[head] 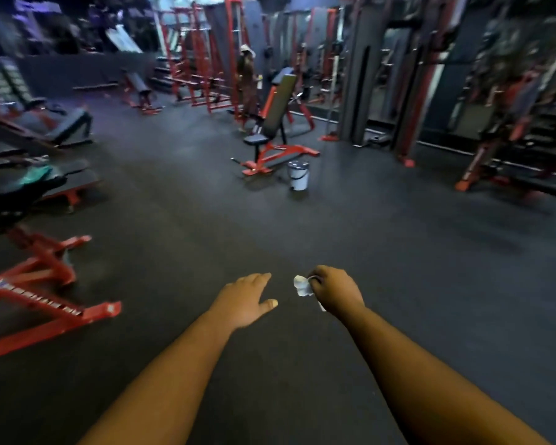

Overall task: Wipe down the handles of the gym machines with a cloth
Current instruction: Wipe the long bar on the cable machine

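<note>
Both my arms reach forward over the dark rubber floor [302,226]. My right hand [334,289] grips a small crumpled white cloth [302,285] that sticks out to its left. My left hand [246,298] is held out flat with straight fingers and holds nothing. No machine handle is within reach of either hand. Red-framed gym machines stand around: an adjustable bench [275,123] ahead in the middle, and cable stations [382,75] along the right wall.
A small white bucket [298,175] stands on the floor next to the bench. Red benches and frames [42,284] line the left side. A person [247,81] stands far back by the racks. A wide stretch of floor lies ahead.
</note>
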`<state>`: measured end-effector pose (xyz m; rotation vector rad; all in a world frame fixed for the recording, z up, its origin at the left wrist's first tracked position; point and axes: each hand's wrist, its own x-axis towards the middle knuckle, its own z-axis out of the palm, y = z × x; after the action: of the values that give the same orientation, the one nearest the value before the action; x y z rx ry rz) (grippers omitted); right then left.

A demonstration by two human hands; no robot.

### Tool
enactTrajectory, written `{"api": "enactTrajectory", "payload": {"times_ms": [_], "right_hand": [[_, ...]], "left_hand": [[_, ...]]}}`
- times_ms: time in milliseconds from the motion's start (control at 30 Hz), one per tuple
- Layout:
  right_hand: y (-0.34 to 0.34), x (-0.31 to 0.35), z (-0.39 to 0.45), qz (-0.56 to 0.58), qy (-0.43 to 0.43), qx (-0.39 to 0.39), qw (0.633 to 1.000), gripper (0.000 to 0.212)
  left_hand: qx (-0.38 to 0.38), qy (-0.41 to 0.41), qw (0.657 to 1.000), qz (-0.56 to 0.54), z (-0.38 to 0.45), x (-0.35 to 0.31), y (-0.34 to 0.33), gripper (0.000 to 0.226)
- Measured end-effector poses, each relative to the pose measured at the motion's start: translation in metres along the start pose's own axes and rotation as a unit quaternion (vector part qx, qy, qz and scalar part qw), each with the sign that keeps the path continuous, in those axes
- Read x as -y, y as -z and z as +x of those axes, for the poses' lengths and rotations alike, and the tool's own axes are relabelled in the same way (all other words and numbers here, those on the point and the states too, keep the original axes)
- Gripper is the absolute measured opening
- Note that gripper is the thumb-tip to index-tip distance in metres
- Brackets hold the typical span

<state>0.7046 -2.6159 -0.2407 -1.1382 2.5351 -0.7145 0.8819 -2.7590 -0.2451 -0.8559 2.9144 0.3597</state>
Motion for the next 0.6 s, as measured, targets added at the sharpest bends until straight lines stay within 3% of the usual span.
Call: {"api": "enactTrajectory", "payload": {"times_ms": [300,600], "right_hand": [[0.059,-0.070,0.075,0.020,-0.074,-0.082,0.994,0.027],[0.121,-0.125,0.200,0.017,-0.076,-0.123,0.989,0.026]], "left_hand": [[-0.008,-0.133,0.989,0.065,0.142,-0.061,0.038,0.077],[-0.034,-0.176,0.979,0.097,0.290,-0.117,0.078,0.078]]}}
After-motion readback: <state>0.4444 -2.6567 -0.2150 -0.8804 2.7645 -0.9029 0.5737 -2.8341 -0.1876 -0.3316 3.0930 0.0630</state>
